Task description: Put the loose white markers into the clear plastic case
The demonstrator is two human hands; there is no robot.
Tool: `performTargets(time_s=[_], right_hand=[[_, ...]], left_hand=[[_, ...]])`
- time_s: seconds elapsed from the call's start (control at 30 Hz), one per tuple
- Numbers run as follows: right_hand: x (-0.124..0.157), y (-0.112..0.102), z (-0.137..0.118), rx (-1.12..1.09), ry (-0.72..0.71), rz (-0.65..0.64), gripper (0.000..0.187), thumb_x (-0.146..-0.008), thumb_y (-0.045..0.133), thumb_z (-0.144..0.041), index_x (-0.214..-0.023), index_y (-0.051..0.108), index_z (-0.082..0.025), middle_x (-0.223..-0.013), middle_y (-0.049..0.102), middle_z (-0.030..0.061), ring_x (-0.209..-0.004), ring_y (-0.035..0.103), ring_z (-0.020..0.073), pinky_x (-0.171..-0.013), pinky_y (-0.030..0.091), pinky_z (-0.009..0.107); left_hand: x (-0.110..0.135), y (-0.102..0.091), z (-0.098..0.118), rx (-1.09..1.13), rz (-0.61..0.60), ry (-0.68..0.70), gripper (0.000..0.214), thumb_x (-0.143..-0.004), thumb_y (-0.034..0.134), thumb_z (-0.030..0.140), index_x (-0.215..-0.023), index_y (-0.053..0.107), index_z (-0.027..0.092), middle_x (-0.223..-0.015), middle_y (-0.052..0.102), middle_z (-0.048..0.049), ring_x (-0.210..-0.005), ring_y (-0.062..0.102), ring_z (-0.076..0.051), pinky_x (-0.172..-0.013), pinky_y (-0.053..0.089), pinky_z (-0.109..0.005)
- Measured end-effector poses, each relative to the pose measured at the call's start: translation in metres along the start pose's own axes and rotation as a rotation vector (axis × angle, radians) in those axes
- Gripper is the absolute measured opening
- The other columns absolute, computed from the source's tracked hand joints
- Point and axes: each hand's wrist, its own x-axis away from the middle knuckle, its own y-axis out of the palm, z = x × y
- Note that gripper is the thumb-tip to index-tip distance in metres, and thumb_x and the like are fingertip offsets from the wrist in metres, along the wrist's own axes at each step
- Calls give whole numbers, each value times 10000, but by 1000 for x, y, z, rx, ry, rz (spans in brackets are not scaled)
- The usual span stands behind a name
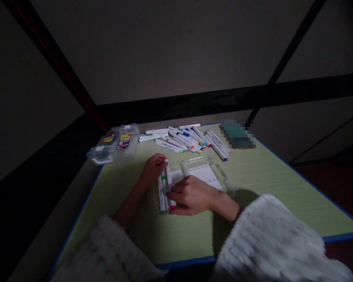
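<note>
A clear plastic marker case (209,174) lies open in the middle of the green table (276,188). Several white markers (164,188) lie side by side in its left half. My left hand (153,169) rests on the far ends of these markers, its fingers curled over them. My right hand (191,194) presses on their near ends, fingers closed against the outermost marker, which has a pink cap. The case's right half shows a white insert.
A heap of loose white markers with coloured caps (188,139) lies at the table's far side. A second clear case (114,143) sits at the far left corner. A blurred dark green object (237,135) lies at the far right. A dark metal frame surrounds the table.
</note>
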Motion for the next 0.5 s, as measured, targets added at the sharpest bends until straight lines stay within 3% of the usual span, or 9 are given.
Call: performTargets(time_s=[0.5], right_hand=[[1, -2, 0, -18, -7, -15, 321, -857, 416, -431, -769, 558, -157, -669, 616, 33, -585, 531, 131, -506, 269, 271]], left_hand=[[0, 0, -2, 0, -22, 11, 148, -576, 597, 238, -695, 562, 158, -601, 563, 17, -580, 531, -120, -551, 418, -227]])
